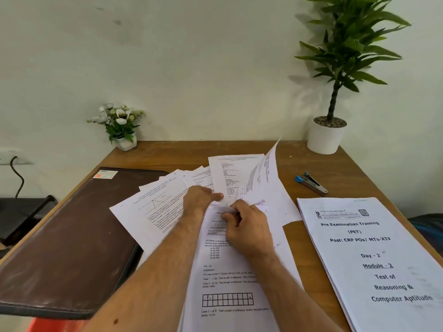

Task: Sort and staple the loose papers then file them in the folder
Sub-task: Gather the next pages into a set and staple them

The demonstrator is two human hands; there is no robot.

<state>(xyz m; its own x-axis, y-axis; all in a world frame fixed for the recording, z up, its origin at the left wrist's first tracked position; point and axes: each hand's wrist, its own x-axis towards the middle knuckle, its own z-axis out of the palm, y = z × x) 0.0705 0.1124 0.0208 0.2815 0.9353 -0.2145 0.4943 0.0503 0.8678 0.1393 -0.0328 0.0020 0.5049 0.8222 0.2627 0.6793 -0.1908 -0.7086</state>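
Loose papers (167,207) fanned mid-bench, overlapping, some skewed; one long printed sheet (227,279) running toward the near edge under both forearms. Left hand (200,196) reaching across, fingers (217,195) bent onto the lower edge of an upright-lying sheet (230,173), looks like a pinch, though blur there makes contact hard to confirm. Right hand (247,226) curled, fingers (227,215) pinching sheet edges near the pile centre; another page (266,178) lifted and curling up off the pile just beyond it. Step in hand, by judgement: sorting, nothing stapled out of this fan yet. To do well: separate one sheet at a time, read header or page number before placing, keep the lifted page from flopping back onto the wrong set. Square each set by tapping edges on the bench before stapling; corner alignment matters more than speed. Bound booklet (374,259) titled "Pre Examination Training" lying to the right, apart from the fan, likely a finished set or a reference for order. Stapler (311,184) beyond it, near the right edge, untouched, within reach. Brown folder (67,240) closed on the left, partly under the fan's left sheets; clear those off before opening. Wooden bench (153,152) otherwise holding a small flower pot (125,142) and a tall potted plant (326,137) at the back.
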